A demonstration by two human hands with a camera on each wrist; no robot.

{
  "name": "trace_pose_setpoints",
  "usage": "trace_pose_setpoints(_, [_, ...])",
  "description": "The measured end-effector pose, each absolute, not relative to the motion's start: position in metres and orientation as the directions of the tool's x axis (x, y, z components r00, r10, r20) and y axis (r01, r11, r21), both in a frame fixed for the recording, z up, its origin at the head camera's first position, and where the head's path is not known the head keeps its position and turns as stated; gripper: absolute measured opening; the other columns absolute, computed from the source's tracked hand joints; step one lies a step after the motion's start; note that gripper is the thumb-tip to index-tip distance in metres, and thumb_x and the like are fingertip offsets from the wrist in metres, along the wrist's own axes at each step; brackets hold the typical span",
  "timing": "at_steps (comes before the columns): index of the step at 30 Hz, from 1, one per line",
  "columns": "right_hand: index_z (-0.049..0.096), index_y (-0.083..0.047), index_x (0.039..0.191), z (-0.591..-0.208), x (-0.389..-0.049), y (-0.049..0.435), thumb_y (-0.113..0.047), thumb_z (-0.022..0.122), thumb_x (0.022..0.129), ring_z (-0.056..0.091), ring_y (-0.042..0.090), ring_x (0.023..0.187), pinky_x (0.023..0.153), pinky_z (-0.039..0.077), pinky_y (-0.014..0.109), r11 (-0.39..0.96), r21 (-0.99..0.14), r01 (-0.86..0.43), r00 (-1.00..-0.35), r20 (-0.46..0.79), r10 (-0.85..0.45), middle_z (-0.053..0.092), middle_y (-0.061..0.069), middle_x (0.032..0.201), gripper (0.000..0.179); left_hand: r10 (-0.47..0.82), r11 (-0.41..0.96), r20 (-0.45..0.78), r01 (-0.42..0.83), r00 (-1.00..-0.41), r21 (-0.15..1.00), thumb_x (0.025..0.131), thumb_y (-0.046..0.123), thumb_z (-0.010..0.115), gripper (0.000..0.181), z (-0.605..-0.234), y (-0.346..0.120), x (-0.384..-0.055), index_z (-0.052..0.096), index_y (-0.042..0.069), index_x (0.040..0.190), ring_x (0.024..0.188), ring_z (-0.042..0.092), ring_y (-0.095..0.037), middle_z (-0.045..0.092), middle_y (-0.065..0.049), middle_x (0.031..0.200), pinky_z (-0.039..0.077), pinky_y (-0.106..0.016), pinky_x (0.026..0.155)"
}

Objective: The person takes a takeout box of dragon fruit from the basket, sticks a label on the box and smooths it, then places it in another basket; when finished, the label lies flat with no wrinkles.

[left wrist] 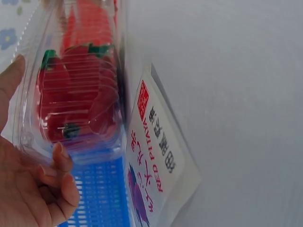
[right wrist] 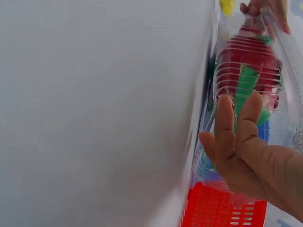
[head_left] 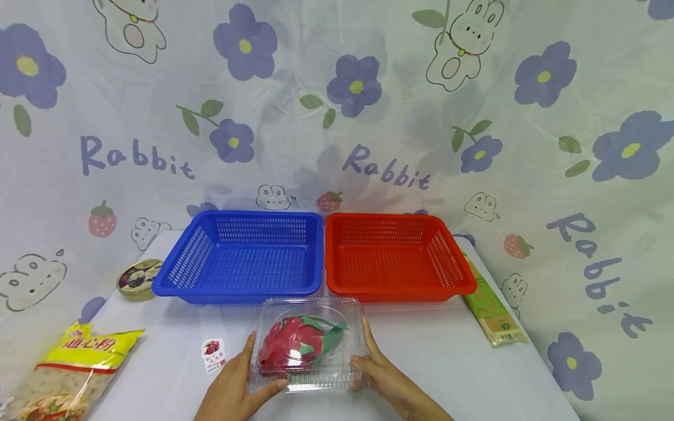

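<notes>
A clear plastic clamshell box (head_left: 344, 313) with a closed lid is in the lower middle of the head view. A red dragon fruit (head_left: 292, 345) with green scales lies inside it. My left hand (head_left: 237, 380) grips the box's left side, its thumb along the front edge. On the opposite side, my right hand (head_left: 387, 377) holds the box with the thumb at the front corner. In the left wrist view, some fingers (left wrist: 61, 189) curl beside the box's end. The right wrist view has fingertips (right wrist: 225, 113) against its ribbed wall.
Behind the box stand a blue basket (head_left: 242, 289) and a red basket (head_left: 400, 289). A dragon fruit card (head_left: 213, 355) lies left of the box. Farther left are a round tin (head_left: 138, 282) and a yellow-topped food bag (head_left: 74, 374); a green packet (head_left: 489, 304) is at right.
</notes>
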State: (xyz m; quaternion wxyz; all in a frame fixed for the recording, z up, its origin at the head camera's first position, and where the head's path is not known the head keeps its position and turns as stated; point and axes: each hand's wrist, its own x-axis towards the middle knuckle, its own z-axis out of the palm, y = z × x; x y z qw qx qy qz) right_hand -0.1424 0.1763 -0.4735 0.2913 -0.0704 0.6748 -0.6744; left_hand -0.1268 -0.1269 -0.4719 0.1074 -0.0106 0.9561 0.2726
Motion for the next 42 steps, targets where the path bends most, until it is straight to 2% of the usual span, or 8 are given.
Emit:
trace_pose_setpoints(7, [-0.024, -0.035, 0.154, -0.4765, -0.1429, 0.1772, -0.032, 0.047, 0.104, 0.021, 0.061, 0.137, 0.101, 0.042, 0.056, 0.086, -0.949, 0.305, -0.824, -0.308, -0.475, -0.038, 0.027, 0.152, 0.087, 0.048, 0.865, -0.165, -0.041, -0.985, 0.500, 0.075, 0.076, 0.065, 0.119, -0.4719, -0.1246, -0.1257, 0.022, -0.001, 0.156, 0.118, 0.058, -0.047, 0.056, -0.030, 0.134, 0.049, -0.061, 0.094])
trace_pose_setpoints(11, [-0.023, -0.037, 0.154, -0.4770, -0.1428, 0.1772, -0.032, 0.047, 0.104, 0.016, 0.064, 0.138, 0.105, 0.022, 0.077, 0.086, -0.950, 0.300, -0.824, -0.304, -0.478, -0.038, 0.025, 0.153, 0.086, 0.044, 0.866, -0.174, -0.049, -0.984, 0.498, 0.075, 0.076, 0.065, 0.120, -0.4726, -0.1239, -0.1263, 0.023, -0.001, 0.155, 0.117, 0.058, -0.046, 0.056, -0.030, 0.134, 0.049, -0.061, 0.094])
trace_pose_setpoints(16, [-0.023, -0.037, 0.154, -0.4762, -0.1429, 0.1767, -0.032, 0.046, 0.104, 0.012, 0.067, 0.138, 0.101, 0.006, 0.084, 0.091, -0.950, 0.299, -0.824, -0.305, -0.477, -0.039, 0.026, 0.152, 0.086, 0.038, 0.869, -0.208, -0.070, -0.977, 0.489, 0.075, 0.076, 0.065, 0.120, -0.4731, -0.1224, -0.1280, 0.022, -0.002, 0.155, 0.117, 0.057, -0.047, 0.055, -0.030, 0.134, 0.050, -0.061, 0.093])
trace_pose_setpoints(23, [-0.024, -0.034, 0.154, -0.4757, -0.1432, 0.1773, -0.032, 0.046, 0.104, 0.017, 0.067, 0.137, 0.103, 0.021, 0.080, 0.124, -0.950, 0.288, -0.828, -0.312, -0.465, -0.037, 0.030, 0.151, 0.087, 0.036, 0.874, -0.224, -0.077, -0.974, 0.480, 0.072, 0.077, 0.066, 0.122, -0.4727, -0.1229, -0.1273, 0.022, -0.001, 0.156, 0.116, 0.058, -0.047, 0.056, -0.029, 0.133, 0.050, -0.061, 0.092])
trace_pose_setpoints(28, [-0.023, -0.034, 0.155, -0.4772, -0.1431, 0.1785, -0.033, 0.047, 0.103, 0.026, 0.063, 0.136, 0.092, 0.049, 0.051, 0.139, -0.950, 0.281, -0.834, -0.313, -0.454, -0.033, 0.031, 0.154, 0.087, 0.045, 0.875, -0.224, -0.069, -0.974, 0.479, 0.073, 0.077, 0.066, 0.121, -0.4729, -0.1236, -0.1271, 0.022, 0.000, 0.156, 0.115, 0.058, -0.046, 0.056, -0.028, 0.133, 0.050, -0.061, 0.092])
trace_pose_setpoints(31, [-0.021, -0.034, 0.155, -0.4777, -0.1427, 0.1792, -0.032, 0.048, 0.103, 0.037, 0.054, 0.132, 0.083, 0.051, 0.040, 0.142, -0.946, 0.291, -0.834, -0.324, -0.448, -0.029, 0.032, 0.155, 0.087, 0.053, 0.875, -0.209, -0.055, -0.976, 0.481, 0.074, 0.076, 0.066, 0.120, -0.4737, -0.1238, -0.1264, 0.023, -0.001, 0.155, 0.114, 0.059, -0.044, 0.057, -0.028, 0.132, 0.051, -0.061, 0.091])
trace_pose_setpoints(38, [-0.020, -0.034, 0.156, -0.4765, -0.1419, 0.1808, -0.034, 0.048, 0.104, 0.038, 0.052, 0.131, 0.084, 0.052, 0.040, 0.154, -0.945, 0.288, -0.832, -0.327, -0.448, -0.024, 0.032, 0.157, 0.086, 0.063, 0.877, -0.201, -0.042, -0.978, 0.479, 0.073, 0.077, 0.065, 0.121, -0.4747, -0.1242, -0.1257, 0.023, 0.000, 0.156, 0.113, 0.060, -0.042, 0.058, -0.026, 0.131, 0.051, -0.060, 0.091])
trace_pose_setpoints(42, [-0.020, -0.029, 0.157, -0.4775, -0.1408, 0.1812, -0.037, 0.047, 0.104, 0.048, 0.041, 0.122, 0.083, 0.053, 0.041, 0.167, -0.948, 0.273, -0.846, -0.319, -0.427, 0.003, 0.041, 0.155, 0.086, 0.085, 0.888, -0.168, -0.002, -0.982, 0.460, 0.072, 0.079, 0.065, 0.124, -0.4736, -0.1287, -0.1258, 0.022, -0.001, 0.156, 0.112, 0.062, -0.041, 0.059, -0.026, 0.130, 0.051, -0.059, 0.092])
